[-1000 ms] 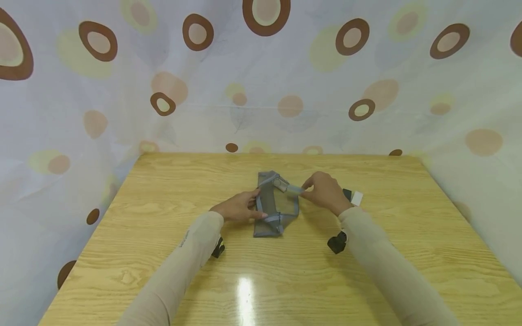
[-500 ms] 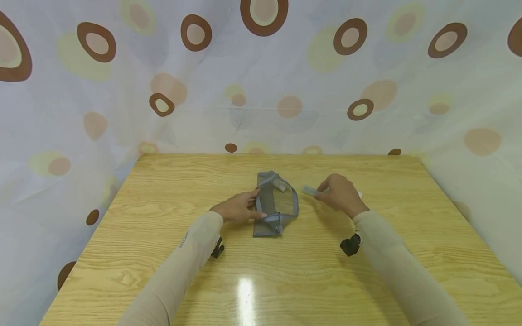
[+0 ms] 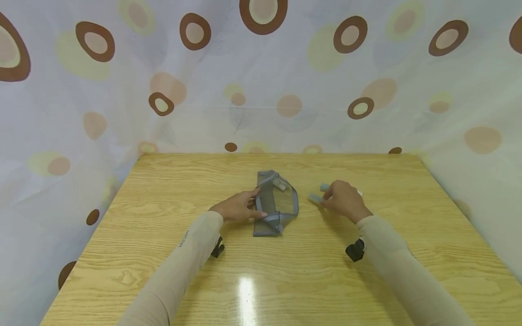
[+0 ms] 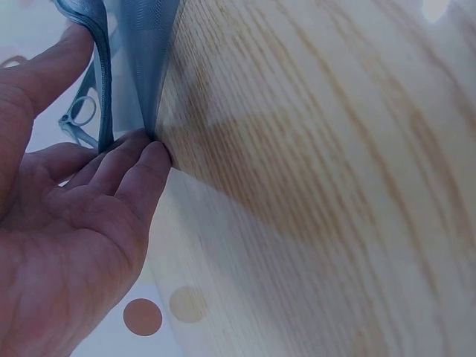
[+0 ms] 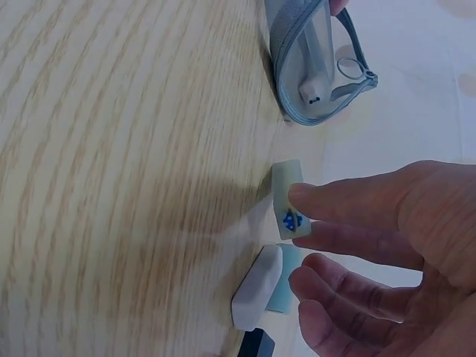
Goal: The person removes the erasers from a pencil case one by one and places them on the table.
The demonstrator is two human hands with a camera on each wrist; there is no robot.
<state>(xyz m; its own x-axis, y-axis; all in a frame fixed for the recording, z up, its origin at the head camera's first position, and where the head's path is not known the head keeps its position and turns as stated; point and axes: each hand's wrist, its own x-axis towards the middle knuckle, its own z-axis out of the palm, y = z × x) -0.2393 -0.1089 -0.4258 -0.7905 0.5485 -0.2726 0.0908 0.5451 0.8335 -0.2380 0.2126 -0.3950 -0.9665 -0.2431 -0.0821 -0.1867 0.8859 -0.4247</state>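
On the table lies a grey-blue mesh zip pouch [image 3: 267, 199], its mouth gaping to the right. My left hand [image 3: 238, 207] holds the pouch by its left side, thumb at the zipped edge in the left wrist view. Inside the pouch shows a white piece [image 5: 315, 91] with two dark dots. My right hand [image 3: 343, 198], right of the pouch, pinches a pale green eraser [image 5: 286, 186] with a blue print between thumb and forefinger, close over the table. The other fingers are bent and hold nothing.
Beside the right fingers lie a white eraser-like block [image 5: 256, 290], a light blue block [image 5: 284, 286] and a black block [image 5: 256, 343]. A pale sheet with brown rings [image 3: 261, 90] hangs behind the wooden table [image 3: 293, 280] and at both sides.
My right hand has moved rightward from the pouch's mouth with the pale green eraser, then slightly down. The light blue block has come into sight beside it. My left hand stays on the pouch.
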